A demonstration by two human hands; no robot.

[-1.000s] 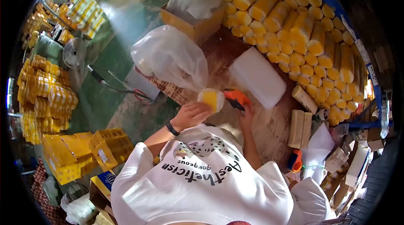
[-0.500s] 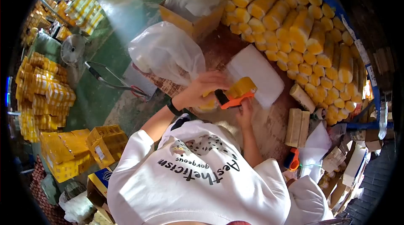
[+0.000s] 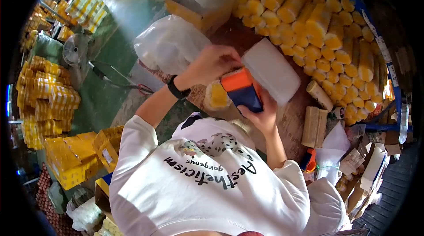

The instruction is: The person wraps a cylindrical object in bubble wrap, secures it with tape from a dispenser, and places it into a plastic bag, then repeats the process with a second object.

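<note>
orange tape dispenser near bulging plastic bag

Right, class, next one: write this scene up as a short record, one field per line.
Right hand: gripping orange-and-blue tool
Left hand: at tool's orange end, grip unclear
Left wrist: black band
Between hands and shirt: yellow-and-white piece
Beyond hands: plastic bag, white block
Upper right: stacked yellow-and-white rolls

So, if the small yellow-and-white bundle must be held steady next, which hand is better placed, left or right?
Probably the left hand: its wrist is close to the bundle, though its fingers are at the end of the orange-and-blue dispenser. The right hand is gripping that dispenser.
</note>
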